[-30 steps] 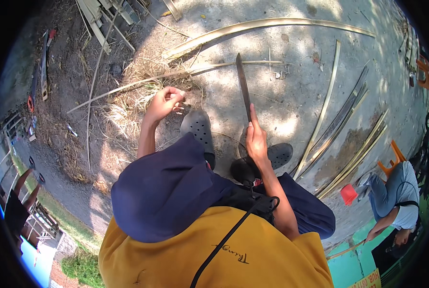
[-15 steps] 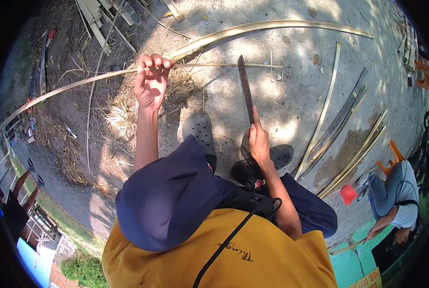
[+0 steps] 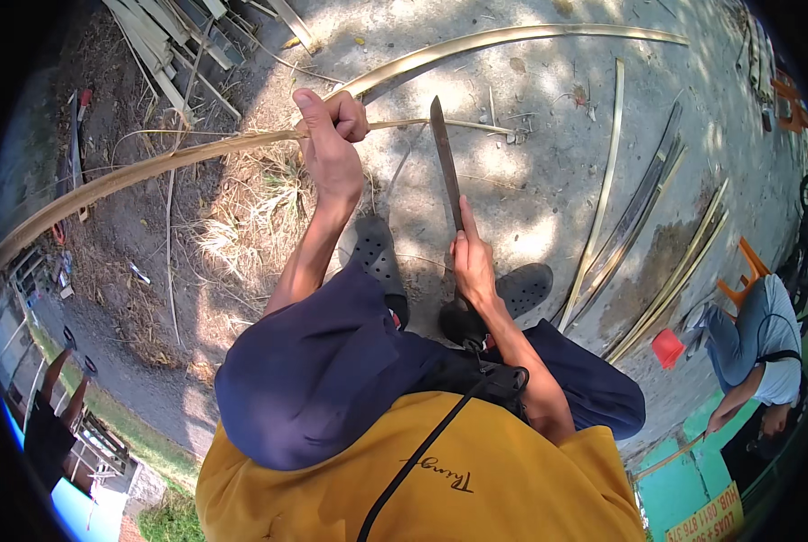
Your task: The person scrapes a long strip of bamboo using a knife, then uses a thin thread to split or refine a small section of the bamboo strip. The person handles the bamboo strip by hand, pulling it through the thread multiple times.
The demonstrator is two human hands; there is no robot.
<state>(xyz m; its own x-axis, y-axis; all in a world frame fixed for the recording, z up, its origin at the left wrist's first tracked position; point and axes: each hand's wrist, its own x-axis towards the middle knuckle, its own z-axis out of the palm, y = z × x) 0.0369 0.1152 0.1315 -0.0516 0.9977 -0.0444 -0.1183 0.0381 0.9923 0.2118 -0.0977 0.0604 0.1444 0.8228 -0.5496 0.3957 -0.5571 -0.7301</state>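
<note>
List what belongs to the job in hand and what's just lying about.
Apparently in the job:
pale strip, in the left grip
dark blade, in the right grip

Seemingly lying about:
dry grass
red object
strips on the ground, perhaps spare material

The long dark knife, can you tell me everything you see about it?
The long, narrow, dark metal-looking knife has a brownish-grey blade with a pointed tip. The bare right hand grips it, covering its handle. It points forward, leaning slightly left, seen against grey, sun-dappled ground.
</note>
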